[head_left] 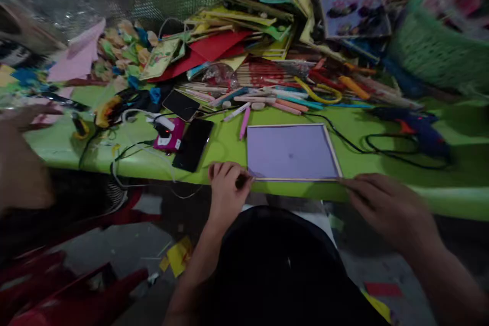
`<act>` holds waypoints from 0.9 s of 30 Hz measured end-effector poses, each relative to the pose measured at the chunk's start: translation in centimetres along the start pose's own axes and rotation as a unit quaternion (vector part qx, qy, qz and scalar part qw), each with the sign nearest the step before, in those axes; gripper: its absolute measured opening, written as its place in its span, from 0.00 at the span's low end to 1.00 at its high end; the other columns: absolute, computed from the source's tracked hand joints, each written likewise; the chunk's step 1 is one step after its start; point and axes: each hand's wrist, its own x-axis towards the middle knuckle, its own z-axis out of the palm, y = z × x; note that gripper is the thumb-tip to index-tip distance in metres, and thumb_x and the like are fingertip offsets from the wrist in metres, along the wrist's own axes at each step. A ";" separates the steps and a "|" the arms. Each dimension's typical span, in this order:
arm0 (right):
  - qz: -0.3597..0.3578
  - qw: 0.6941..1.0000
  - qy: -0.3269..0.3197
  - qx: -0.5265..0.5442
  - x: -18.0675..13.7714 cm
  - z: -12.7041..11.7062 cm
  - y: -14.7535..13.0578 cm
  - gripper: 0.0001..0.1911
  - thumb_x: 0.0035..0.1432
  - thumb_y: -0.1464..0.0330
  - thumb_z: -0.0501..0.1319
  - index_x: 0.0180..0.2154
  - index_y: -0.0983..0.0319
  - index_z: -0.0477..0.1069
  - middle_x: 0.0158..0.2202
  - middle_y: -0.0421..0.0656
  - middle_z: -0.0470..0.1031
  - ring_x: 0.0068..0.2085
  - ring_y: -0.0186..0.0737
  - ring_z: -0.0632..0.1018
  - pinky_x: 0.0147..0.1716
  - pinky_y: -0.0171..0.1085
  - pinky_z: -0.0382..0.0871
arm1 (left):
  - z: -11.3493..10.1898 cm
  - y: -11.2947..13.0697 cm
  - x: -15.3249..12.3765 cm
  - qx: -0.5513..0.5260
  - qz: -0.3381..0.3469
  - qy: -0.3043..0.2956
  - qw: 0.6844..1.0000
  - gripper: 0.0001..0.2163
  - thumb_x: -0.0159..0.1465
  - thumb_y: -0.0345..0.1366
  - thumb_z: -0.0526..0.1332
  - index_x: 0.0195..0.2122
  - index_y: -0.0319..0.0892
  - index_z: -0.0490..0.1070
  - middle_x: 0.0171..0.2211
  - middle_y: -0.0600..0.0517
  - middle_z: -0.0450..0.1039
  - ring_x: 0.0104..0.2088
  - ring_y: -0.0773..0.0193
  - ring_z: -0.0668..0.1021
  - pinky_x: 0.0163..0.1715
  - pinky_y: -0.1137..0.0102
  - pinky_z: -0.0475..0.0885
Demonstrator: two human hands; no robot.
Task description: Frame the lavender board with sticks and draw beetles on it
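Note:
A pale purple board with a thin wooden frame (292, 152) lies flat near the front edge of the green table (451, 178). My left hand (226, 188) rests at the board's near left corner, fingers curled round a small dark object I cannot name. My right hand (382, 202) reaches to the board's near right corner, and its fingertips touch the frame there.
Two black phones (193, 143) and a pink device (169, 140) with cables lie left of the board. Pens, sticks and coloured paper pile up behind it. A blue glue gun (418, 130) and green basket (439, 46) sit right. Another person's blurred hand (19, 163) is far left.

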 end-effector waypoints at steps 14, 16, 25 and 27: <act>-0.041 0.999 -0.014 -0.023 0.0 0.0 0.6 0.12 0.73 0.70 0.58 0.48 0.65 0.81 0.38 0.49 0.80 0.34 0.47 0.80 0.34 0.44 0.71 | -0.2 0.2 -0.1 0.001 -0.007 -0.007 1.000 0.11 0.63 0.31 0.73 0.29 0.44 0.70 0.34 0.55 0.77 0.42 0.58 0.73 0.54 0.58 0.63; -0.034 0.999 -0.025 -0.019 -0.4 0.2 0.8 0.13 0.73 0.70 0.57 0.48 0.65 0.80 0.39 0.49 0.81 0.35 0.47 0.80 0.34 0.44 0.71 | -0.2 0.3 -0.1 -0.003 -0.003 -0.006 1.000 0.11 0.64 0.31 0.72 0.29 0.44 0.70 0.34 0.55 0.77 0.42 0.58 0.73 0.54 0.58 0.63; 0.003 1.000 -0.020 -0.009 -0.5 0.4 0.6 0.12 0.72 0.67 0.60 0.49 0.61 0.81 0.37 0.48 0.81 0.34 0.45 0.80 0.32 0.42 0.71 | -0.4 -0.5 -0.5 -0.010 0.012 -0.025 1.000 0.07 0.70 0.35 0.67 0.34 0.45 0.72 0.37 0.53 0.78 0.43 0.58 0.74 0.53 0.59 0.65; 0.030 0.999 -0.018 0.006 -0.8 0.6 0.7 0.11 0.71 0.65 0.60 0.49 0.59 0.80 0.38 0.47 0.82 0.36 0.44 0.82 0.33 0.42 0.71 | -0.5 -0.9 -0.6 -0.029 0.014 -0.033 0.999 0.05 0.72 0.35 0.65 0.37 0.45 0.73 0.39 0.53 0.79 0.44 0.59 0.75 0.55 0.59 0.65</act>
